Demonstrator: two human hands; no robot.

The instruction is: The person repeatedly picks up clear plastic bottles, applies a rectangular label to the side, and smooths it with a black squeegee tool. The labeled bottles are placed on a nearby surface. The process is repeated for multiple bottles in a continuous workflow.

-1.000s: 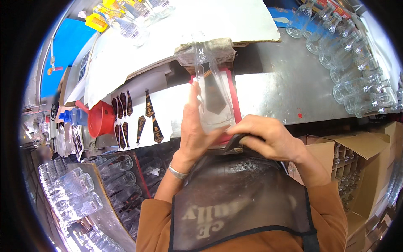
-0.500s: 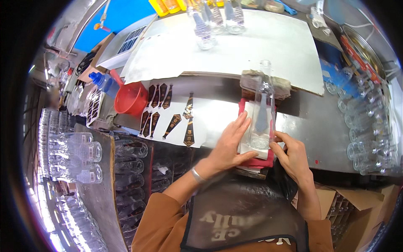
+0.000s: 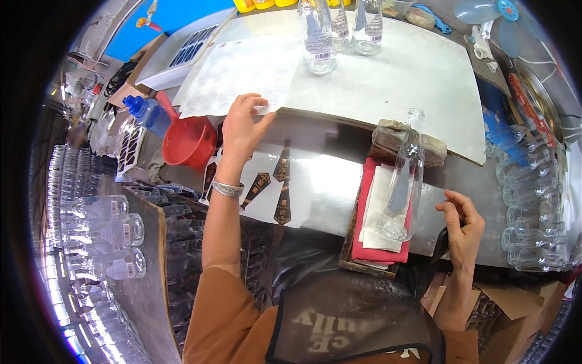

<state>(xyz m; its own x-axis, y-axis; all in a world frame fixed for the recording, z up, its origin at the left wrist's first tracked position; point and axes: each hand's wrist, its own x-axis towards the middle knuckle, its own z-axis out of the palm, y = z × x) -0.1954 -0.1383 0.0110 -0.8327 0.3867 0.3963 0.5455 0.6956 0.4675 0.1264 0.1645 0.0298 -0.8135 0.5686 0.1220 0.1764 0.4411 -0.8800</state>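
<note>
glass bottle (image 3: 404, 185) lies on white cloth (image 3: 373, 194), neck across padded block (image 3: 387, 143); left hand (image 3: 240, 130) curled at paper sheet (image 3: 242, 67), right hand (image 3: 464, 227) half-curled, both grips unclear; best handle sheet lightly, bottle unjostled.

- Workshop: clear bottles (image 3: 533, 258) are crowding a metal desk (image 3: 330, 188)
- Dark tie-shaped labels (image 3: 283, 206) are lying on a sheet (image 3: 264, 209)
- An open carton (image 3: 515, 303) is standing nearby

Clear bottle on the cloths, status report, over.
Left hand at edge of white sheet. Right hand beside bottle, not touching. Bottle lying, neck on padded block. Neither hand covers it.
</note>
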